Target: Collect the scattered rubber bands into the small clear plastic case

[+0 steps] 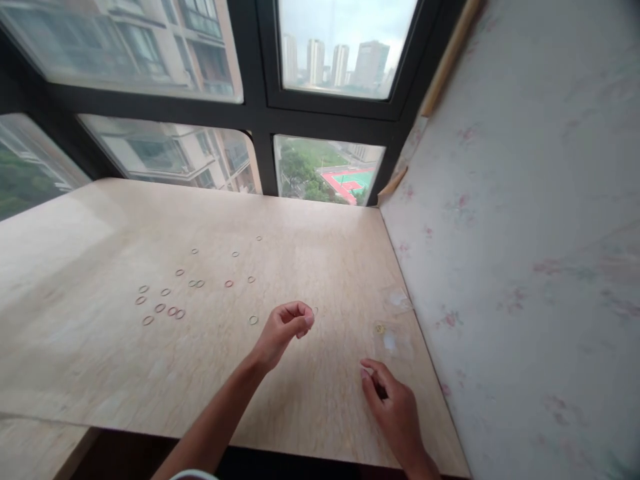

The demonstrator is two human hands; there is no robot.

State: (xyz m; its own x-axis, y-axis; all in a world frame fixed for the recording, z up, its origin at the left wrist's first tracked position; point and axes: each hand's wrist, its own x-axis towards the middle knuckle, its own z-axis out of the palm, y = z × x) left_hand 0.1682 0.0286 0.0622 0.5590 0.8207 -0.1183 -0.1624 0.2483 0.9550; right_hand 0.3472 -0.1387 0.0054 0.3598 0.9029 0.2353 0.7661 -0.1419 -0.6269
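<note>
My left hand is raised over the middle of the counter, thumb and forefinger pinched on a thin pale ring that sticks out past the fingertips. To the right and nearer, my right hand has its fingers curled and its thumb close to the forefinger; whatever may be between them is too small to make out. Just beyond it lies a clear plastic bag with a small yellowish ring at its corner. One loose greenish ring rests on the counter left of my left hand.
Several thin rings lie scattered at left, among them a red ring and a dark ring. Another clear bag is by the papered wall. The marbled counter runs back to dark-framed windows.
</note>
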